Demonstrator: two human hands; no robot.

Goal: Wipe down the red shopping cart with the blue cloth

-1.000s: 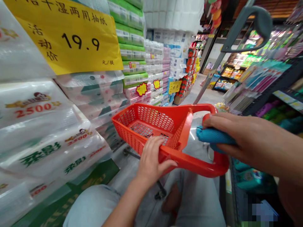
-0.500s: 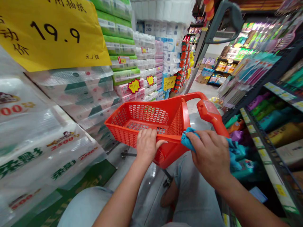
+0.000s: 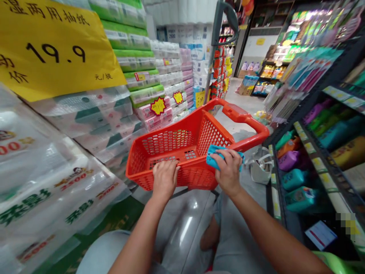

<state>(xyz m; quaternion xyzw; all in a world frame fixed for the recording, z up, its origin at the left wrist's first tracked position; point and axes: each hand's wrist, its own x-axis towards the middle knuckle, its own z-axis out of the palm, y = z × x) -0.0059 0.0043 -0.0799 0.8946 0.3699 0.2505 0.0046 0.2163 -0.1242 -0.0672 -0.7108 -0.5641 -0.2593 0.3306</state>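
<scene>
A red plastic shopping cart basket [image 3: 196, 173] with lattice walls stands in front of my knees, its looped handle [image 3: 245, 117] pointing to the right. My left hand [image 3: 165, 177] is closed over the near rim, fingers hooked inside and the thumb alongside. In my right hand [image 3: 229, 167] is a blue cloth [image 3: 212, 155], bunched under the fingers and pressed to the near rim close to the handle's base. Part of the cloth shows beyond the right side of that hand. Inside the basket, the bottom and far wall are visible.
Wrapped tissue packs [image 3: 131, 57] are stacked on the left beneath a yellow price sign [image 3: 62, 49]. A shelf with coloured bottles [image 3: 293, 179] runs along the right. A white bag [image 3: 261, 167] sits on the floor beside it. A grey upright handle [image 3: 212, 57] rises behind the cart.
My right hand and the cloth have moved left and slightly up, off the handle's lower end. The cart has turned a little, and my left hand remains on its rim, slightly further left.
</scene>
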